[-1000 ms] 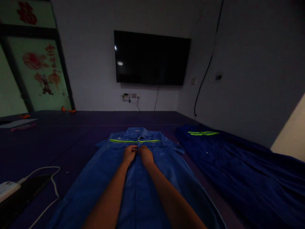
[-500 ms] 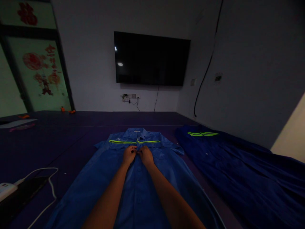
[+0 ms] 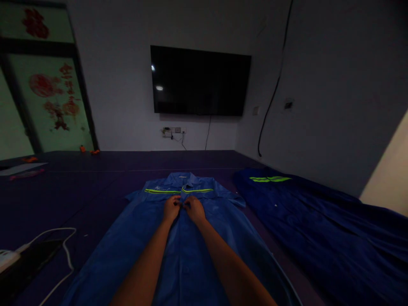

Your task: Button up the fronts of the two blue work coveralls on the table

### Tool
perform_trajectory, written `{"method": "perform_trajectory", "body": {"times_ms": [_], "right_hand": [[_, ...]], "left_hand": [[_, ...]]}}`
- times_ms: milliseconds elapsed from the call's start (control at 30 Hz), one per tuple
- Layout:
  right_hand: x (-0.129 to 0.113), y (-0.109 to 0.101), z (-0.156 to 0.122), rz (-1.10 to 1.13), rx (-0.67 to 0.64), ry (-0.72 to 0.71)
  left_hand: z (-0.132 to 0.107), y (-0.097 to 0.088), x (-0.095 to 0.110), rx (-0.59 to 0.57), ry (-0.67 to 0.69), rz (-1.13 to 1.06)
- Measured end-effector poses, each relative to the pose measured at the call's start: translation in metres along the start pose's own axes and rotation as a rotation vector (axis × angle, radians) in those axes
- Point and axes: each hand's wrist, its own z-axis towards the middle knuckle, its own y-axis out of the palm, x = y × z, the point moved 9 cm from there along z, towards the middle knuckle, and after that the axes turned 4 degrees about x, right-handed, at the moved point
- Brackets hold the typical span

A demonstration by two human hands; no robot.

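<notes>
Basically, head view: blue shirt (image 3: 182,246) lies flat, front up, on the purple mat (image 3: 95,187), collar away from the wearer. Left hand (image 3: 172,209) and right hand (image 3: 194,209) meet at the front placket (image 3: 180,259), just below the yellow-green stripe (image 3: 199,190). Fingertips drawn in close; can't tell if cloth or a button is pinched. Risks, my read: dim light plus thin edges could let the placket slip; uneven pull could skew or crease the front. Containers: none I can make out; pocket contents unreadable.
</notes>
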Motion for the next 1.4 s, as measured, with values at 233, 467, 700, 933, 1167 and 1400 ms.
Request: {"method": "perform_trajectory", "body": {"times_ms": [233, 467, 700, 933, 1167, 1400], "right_hand": [[0.002, 0.000, 0.000, -0.021, 0.003, 0.027], [-0.004, -0.004, -0.003, -0.033, -0.010, 0.011], [-0.020, -0.007, -0.008, -0.204, -0.060, -0.029], [-0.029, -0.007, -0.008, -0.280, -0.063, -0.099], [-0.029, -0.002, -0.008, -0.346, -0.124, -0.115], [-0.036, -0.005, -0.010, -0.401, -0.112, -0.127]], "left_hand": [[0.000, -0.001, 0.003, 0.024, 0.039, 0.083], [0.000, 0.003, -0.002, -0.008, 0.007, 0.014], [-0.002, 0.001, -0.007, -0.011, -0.063, -0.141], [-0.001, 0.000, -0.014, 0.013, -0.111, -0.247], [0.001, 0.001, -0.014, 0.012, -0.113, -0.223], [-0.002, -0.001, -0.009, 0.019, -0.127, -0.252]]}}
